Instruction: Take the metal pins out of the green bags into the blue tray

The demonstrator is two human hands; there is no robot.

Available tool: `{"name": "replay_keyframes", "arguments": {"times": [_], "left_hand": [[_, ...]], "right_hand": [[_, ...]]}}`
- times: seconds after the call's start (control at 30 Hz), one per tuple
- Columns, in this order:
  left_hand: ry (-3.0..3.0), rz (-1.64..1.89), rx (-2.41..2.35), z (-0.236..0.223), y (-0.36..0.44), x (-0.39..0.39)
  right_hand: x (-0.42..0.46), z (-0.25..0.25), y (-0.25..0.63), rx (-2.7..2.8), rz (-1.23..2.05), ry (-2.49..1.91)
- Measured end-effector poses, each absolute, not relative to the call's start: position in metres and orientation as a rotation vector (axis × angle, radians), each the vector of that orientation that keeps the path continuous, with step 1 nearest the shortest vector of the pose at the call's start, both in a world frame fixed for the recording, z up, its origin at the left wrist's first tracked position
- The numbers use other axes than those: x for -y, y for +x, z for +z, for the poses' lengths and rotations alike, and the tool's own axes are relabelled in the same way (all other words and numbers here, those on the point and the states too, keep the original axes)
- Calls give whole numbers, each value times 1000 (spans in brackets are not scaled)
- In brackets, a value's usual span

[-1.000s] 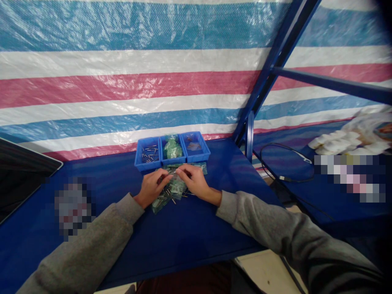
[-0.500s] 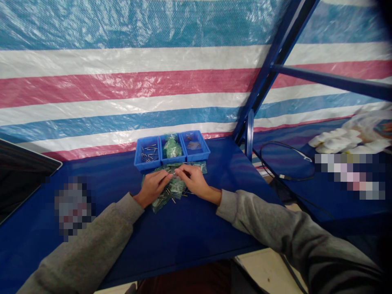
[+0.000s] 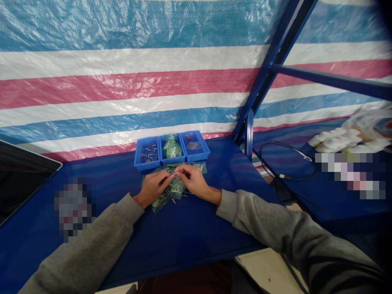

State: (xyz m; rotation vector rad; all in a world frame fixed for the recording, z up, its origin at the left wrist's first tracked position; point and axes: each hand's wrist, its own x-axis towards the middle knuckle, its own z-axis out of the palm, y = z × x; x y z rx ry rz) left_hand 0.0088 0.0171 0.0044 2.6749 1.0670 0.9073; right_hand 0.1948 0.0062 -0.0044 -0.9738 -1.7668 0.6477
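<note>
My left hand [image 3: 154, 185] and my right hand [image 3: 193, 179] meet over a pile of green-tinted plastic bags [image 3: 177, 188] on the blue table. Both hands are closed in a pinch, fingertips almost touching. Something small and pale seems to sit between them, too small to name. Thin metal rods [image 3: 170, 196] stick out of the pile below my fingers. Just behind the hands stand three joined blue bins: the left bin [image 3: 147, 165] holds metal rods, the middle bin [image 3: 173, 160] a bundle of green plastic, the right bin [image 3: 197, 157] small clear pieces.
A pixelated object [image 3: 73, 209] lies at the left on the table [image 3: 171, 245]. To the right rises a blue metal frame [image 3: 263, 77]. Beyond it a black cable [image 3: 288, 177] and white bundled items [image 3: 335, 141] lie on another blue surface. A striped tarp [image 3: 128, 85] hangs behind.
My right fingertips have shifted slightly to the left, closer to the left ones. The bins and the pile look unchanged.
</note>
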Motion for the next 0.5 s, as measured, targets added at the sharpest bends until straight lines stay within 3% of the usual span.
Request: {"name": "replay_keyframes", "arguments": {"times": [0.5], "left_hand": [[2726, 806, -1062, 3, 9, -18]], "right_hand": [[-6, -5, 195, 1784, 678, -979]]}}
